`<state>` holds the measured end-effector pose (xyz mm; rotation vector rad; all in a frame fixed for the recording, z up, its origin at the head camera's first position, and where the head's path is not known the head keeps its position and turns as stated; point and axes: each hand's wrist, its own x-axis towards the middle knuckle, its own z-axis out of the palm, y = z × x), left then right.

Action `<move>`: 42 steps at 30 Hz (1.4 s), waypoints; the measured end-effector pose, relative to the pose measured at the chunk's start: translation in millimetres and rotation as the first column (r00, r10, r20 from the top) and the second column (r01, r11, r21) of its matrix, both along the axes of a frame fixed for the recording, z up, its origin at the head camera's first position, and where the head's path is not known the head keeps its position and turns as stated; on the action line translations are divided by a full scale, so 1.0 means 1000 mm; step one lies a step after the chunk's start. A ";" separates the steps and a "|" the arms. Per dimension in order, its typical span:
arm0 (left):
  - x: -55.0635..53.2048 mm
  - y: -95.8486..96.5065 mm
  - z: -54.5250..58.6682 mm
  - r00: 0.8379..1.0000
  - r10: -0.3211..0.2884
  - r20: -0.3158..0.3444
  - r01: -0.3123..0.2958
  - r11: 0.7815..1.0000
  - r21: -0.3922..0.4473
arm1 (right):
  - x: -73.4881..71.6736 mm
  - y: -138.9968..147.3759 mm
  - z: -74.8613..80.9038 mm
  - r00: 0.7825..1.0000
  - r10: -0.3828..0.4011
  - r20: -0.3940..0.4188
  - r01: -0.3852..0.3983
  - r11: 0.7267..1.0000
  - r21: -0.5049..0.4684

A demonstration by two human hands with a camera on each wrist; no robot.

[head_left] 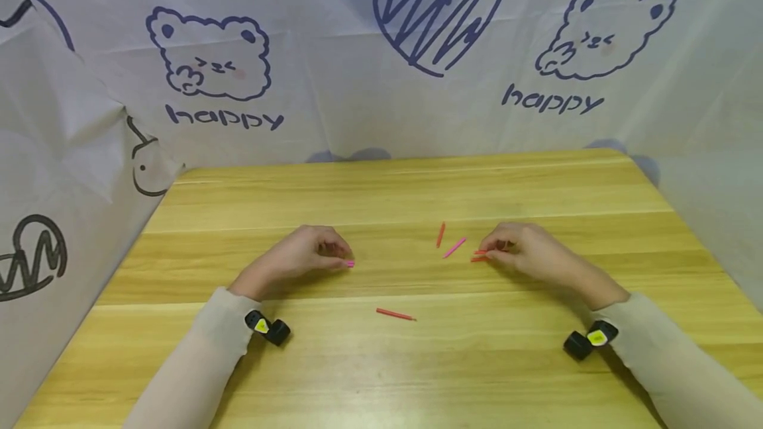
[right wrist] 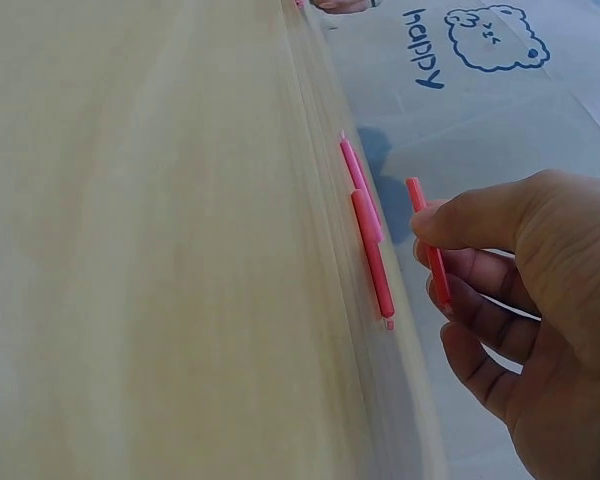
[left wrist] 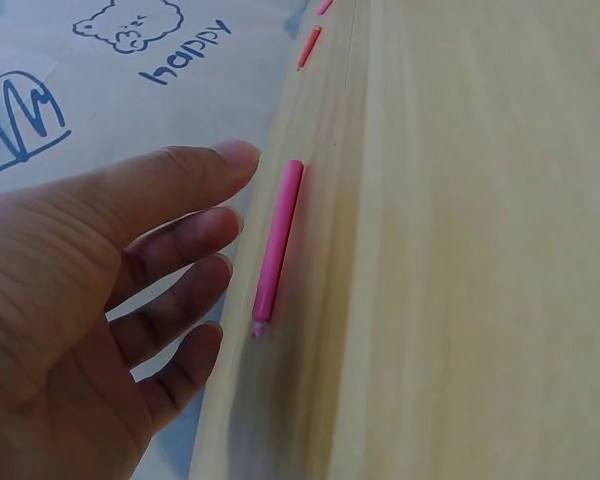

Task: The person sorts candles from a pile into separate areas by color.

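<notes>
Pinching a red stick [right wrist: 438, 275] between thumb and fingers, the right hand [head_left: 527, 253] is right of centre in the frame. In the head view two red ends poke out at its fingertips; whether a further stick is held there, I cannot tell. The left hand [head_left: 304, 250] is left of centre, its thumb and fingers spread loosely and gently curved. Just beside its fingertips is a pink stick [left wrist: 278, 245], with a slim gap showing between them in the left wrist view.

Right of centre on the wooden surface [head_left: 381, 376], near the right hand, a second pink stick [head_left: 455, 247] lies slanted. Just to its upper left, another red stick [head_left: 440, 235] runs nearly up and down the frame. A lone red stick [head_left: 396, 314] lies below the centre, well apart from both hands.

Pale sleeves [head_left: 685, 363] extend from the lower corners, with a small black device [head_left: 577, 345] at each wrist. Across the top, a white cloth [head_left: 340, 104] carries a bear drawing [head_left: 208, 55] at upper left, a similar one at upper right, and a scribbled heart [head_left: 411, 38] between them.
</notes>
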<state>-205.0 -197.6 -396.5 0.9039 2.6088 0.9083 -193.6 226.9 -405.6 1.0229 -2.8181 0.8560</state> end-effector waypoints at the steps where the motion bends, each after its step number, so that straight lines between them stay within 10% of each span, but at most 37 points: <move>1: 0.000 0.000 0.000 1.000 0.001 -0.002 -0.001 1.000 -0.003 | 0.000 0.000 0.000 1.000 -0.002 0.001 0.002 1.000 0.001; 42: 0.009 0.049 0.011 0.984 -0.020 -0.178 0.012 0.999 -0.044 | -0.008 0.002 -0.013 0.992 -0.035 0.124 0.033 0.999 0.020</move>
